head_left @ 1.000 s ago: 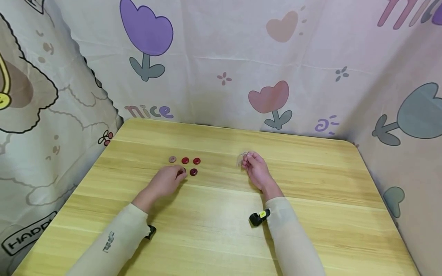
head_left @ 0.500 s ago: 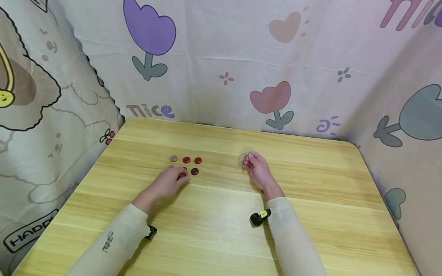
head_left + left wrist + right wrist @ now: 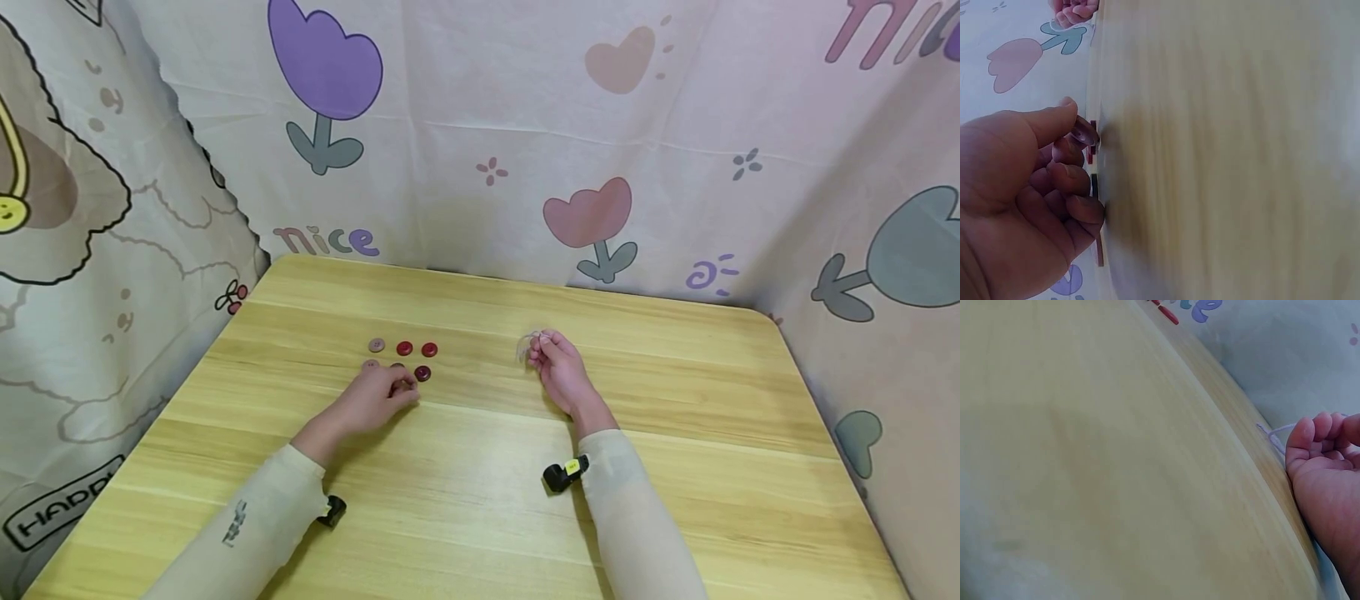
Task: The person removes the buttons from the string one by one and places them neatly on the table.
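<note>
My left hand [image 3: 373, 398] is low over the table, at the near side of a group of buttons. In the left wrist view its thumb and forefinger pinch a dark, tilted button [image 3: 1085, 131]. Around it lie a pale pink button [image 3: 377, 345], a red button [image 3: 405, 348], another red button [image 3: 429, 350] and a dark maroon button [image 3: 423, 373]. Two more buttons are partly hidden behind the hand. My right hand [image 3: 560, 372], with curled fingers, holds a thin, pale cord [image 3: 522, 346]; the right wrist view shows the cord's loose end [image 3: 1275, 434] hanging past the fingers.
The wooden table [image 3: 465, 492] runs back to a patterned cloth [image 3: 465, 200] at its far edge, with cloth at both sides too. A black wrist camera [image 3: 566, 474] sits by the right sleeve, and another [image 3: 332, 512] by the left.
My left hand has shifted slightly right along the near row, uncovering the pale button at its left end. The right hand with the cord stays about where it was.
</note>
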Demonstrator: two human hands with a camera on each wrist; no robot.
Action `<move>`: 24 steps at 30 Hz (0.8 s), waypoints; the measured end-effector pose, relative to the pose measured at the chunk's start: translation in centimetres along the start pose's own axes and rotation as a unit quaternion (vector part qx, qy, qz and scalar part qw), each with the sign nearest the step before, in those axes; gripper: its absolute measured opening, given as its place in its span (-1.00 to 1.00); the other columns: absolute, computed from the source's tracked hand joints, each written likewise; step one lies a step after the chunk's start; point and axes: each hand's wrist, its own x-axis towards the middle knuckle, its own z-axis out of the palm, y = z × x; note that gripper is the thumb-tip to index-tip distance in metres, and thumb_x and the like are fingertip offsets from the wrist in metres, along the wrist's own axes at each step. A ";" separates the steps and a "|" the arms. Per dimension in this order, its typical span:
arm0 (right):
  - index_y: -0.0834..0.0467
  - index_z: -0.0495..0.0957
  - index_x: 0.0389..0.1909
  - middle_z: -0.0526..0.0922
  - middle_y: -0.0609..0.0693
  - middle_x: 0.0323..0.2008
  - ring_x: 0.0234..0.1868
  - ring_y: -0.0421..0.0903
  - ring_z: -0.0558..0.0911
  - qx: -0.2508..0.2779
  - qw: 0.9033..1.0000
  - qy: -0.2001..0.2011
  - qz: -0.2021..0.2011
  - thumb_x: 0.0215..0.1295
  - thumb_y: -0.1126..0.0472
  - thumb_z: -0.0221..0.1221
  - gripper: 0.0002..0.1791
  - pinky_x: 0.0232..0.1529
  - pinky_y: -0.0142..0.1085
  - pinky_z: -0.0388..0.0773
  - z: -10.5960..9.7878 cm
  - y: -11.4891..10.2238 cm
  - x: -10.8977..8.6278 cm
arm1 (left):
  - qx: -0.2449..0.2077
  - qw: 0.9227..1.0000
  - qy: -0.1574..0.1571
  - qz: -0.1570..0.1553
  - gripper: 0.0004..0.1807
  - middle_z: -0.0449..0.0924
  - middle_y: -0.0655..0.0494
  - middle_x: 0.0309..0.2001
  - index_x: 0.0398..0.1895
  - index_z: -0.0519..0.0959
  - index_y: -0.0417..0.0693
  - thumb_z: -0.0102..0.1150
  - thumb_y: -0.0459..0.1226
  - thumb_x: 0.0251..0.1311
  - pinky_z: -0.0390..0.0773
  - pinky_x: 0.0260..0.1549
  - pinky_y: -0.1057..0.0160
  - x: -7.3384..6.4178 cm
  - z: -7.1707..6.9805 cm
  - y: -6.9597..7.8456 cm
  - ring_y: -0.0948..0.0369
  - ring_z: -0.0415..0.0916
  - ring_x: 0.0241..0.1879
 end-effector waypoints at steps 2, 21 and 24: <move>0.29 0.22 -0.23 0.28 0.08 -0.29 -0.26 -0.06 0.30 0.000 1.000 -0.002 -0.001 0.51 0.29 -0.27 -0.84 -0.19 -0.31 0.31 0.0 0.0 0.0 | -0.007 1.000 -0.001 -0.002 -0.84 0.36 0.20 -0.63 -0.19 0.59 -0.03 0.16 -0.17 0.26 0.28 -0.50 0.23 -0.1 0.1 0.0 0.22 0.26 -0.59; 0.29 0.23 -0.22 0.30 0.07 -0.28 -0.27 -0.08 0.32 0.007 1.000 -0.008 -0.002 0.51 0.27 -0.25 -0.84 -0.20 -0.33 0.34 0.0 0.0 -0.1 | -0.005 0.999 0.031 0.005 -0.85 0.39 0.25 -0.66 -0.22 0.64 -0.02 0.24 -0.20 0.17 0.34 -0.60 0.31 -0.1 1.3 0.1 0.29 0.31 -0.65; 0.30 0.23 -0.22 0.30 0.07 -0.28 -0.27 -0.09 0.32 0.007 1.000 -0.008 -0.003 0.51 0.27 -0.25 -0.84 -0.20 -0.33 0.34 0.0 0.0 -0.1 | 0.000 0.999 0.035 0.006 -0.83 0.39 0.25 -0.66 -0.20 0.65 -0.04 0.24 -0.20 0.17 0.35 -0.61 0.30 -0.1 1.4 0.2 0.29 0.31 -0.66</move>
